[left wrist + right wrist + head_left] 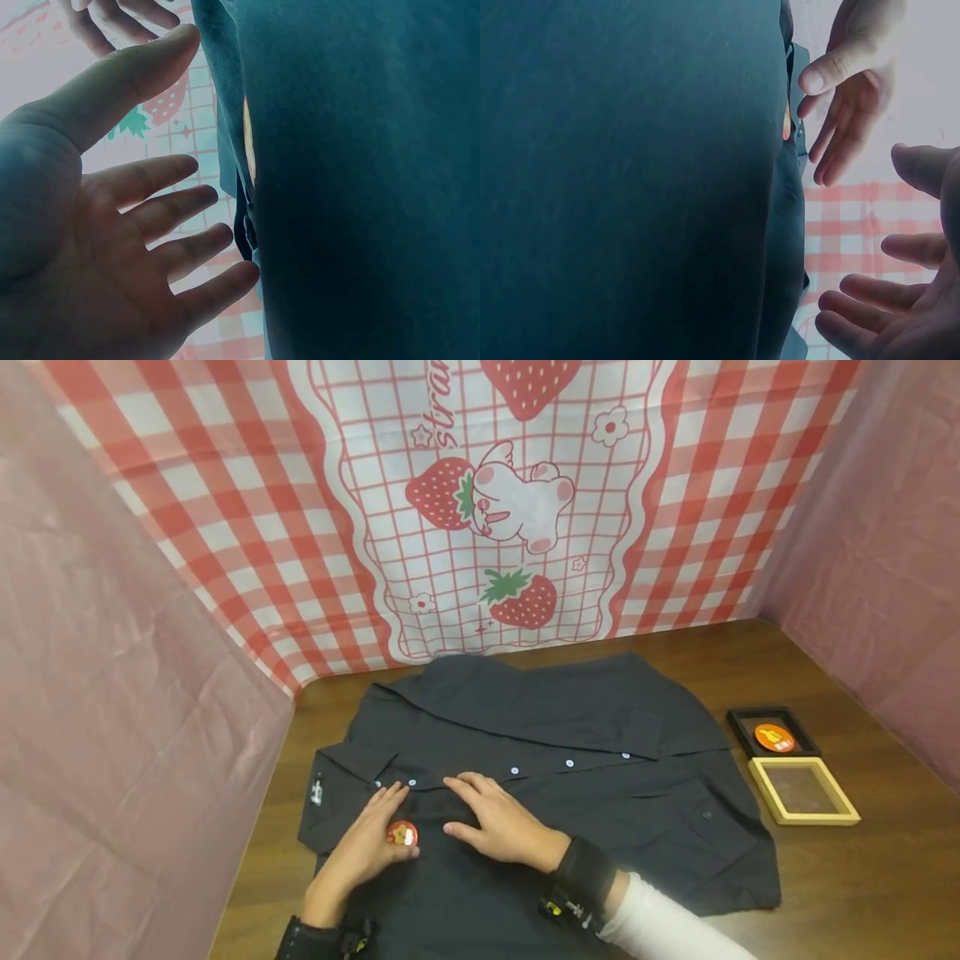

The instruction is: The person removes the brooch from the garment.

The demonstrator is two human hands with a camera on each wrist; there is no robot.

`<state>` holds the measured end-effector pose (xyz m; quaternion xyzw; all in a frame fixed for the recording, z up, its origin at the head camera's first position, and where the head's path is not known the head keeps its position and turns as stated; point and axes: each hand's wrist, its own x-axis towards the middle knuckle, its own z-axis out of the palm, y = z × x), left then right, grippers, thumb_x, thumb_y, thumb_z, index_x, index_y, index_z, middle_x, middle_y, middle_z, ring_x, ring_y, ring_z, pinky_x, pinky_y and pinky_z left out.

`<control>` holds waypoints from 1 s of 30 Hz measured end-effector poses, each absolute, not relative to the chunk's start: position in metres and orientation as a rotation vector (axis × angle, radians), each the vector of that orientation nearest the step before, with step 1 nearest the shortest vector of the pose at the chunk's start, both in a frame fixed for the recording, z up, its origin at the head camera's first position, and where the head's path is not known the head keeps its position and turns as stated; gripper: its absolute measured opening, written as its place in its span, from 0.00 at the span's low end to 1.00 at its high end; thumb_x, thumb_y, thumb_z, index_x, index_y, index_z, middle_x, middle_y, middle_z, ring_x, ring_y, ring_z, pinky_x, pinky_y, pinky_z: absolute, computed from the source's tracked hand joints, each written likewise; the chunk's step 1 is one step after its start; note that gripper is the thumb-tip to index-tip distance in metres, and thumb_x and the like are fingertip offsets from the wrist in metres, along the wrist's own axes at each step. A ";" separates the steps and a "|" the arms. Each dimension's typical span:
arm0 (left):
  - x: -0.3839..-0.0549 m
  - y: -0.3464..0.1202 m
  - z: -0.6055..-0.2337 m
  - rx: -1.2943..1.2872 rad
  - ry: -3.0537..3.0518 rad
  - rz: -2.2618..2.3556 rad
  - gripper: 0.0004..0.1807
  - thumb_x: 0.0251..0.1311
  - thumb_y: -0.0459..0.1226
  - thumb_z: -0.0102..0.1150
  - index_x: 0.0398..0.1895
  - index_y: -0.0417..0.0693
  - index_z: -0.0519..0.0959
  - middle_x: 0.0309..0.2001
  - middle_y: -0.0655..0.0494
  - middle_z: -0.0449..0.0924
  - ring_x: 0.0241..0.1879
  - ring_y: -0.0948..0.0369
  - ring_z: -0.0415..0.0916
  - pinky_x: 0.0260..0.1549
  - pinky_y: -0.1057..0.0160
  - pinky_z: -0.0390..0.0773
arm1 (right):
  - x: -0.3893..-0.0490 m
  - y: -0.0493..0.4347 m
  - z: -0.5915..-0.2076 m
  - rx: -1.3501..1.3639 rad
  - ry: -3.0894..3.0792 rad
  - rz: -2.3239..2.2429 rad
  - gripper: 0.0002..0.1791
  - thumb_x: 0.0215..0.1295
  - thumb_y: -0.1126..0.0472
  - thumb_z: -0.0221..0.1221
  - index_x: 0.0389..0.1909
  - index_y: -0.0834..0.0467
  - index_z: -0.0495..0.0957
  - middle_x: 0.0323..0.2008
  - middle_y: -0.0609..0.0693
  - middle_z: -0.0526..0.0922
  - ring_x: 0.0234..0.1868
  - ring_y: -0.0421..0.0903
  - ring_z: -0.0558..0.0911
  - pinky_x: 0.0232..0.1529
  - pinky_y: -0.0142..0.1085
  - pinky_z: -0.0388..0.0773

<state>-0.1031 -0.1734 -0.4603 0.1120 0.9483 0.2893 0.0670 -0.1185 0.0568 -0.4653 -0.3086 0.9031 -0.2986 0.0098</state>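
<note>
A dark button-up shirt [600,810] lies spread on the table, its collar toward the left and a row of pale buttons across it. On its front sits a round red badge with a star-like picture [402,834]. My left hand [363,843] is beside the badge, fingers straight and thumb apart. To its right, my right hand [506,822] is over the shirt with fingers spread, holding nothing. In the left wrist view the badge [250,142] shows edge-on as a thin sliver beyond the left hand [127,225]. The right wrist view shows both palms facing the cloth.
At the right, a black frame [738,727] contains an orange badge [774,738]. A yellow frame [776,814] adjoins it on the wooden table [885,877]. Behind hangs a red-checked strawberry cloth [277,510], with pink cloth [135,693] at both sides.
</note>
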 end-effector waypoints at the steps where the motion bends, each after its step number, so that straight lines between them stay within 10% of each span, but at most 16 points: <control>1: -0.103 -0.173 -0.460 0.335 2.857 0.873 0.48 0.38 0.36 0.79 0.68 0.38 0.67 0.71 0.39 0.64 0.73 0.38 0.54 0.67 0.37 0.60 | -0.118 0.056 -0.465 -0.964 2.817 -0.930 0.34 0.67 0.46 0.59 0.70 0.56 0.63 0.64 0.55 0.70 0.64 0.54 0.73 0.60 0.50 0.75; 30: -0.099 -0.176 -0.461 0.289 2.909 0.865 0.41 0.38 0.34 0.77 0.62 0.39 0.74 0.67 0.40 0.69 0.67 0.41 0.65 0.62 0.40 0.68 | -0.117 0.035 -0.472 -0.952 2.817 -0.885 0.30 0.67 0.49 0.60 0.66 0.55 0.69 0.59 0.51 0.75 0.62 0.51 0.75 0.62 0.46 0.74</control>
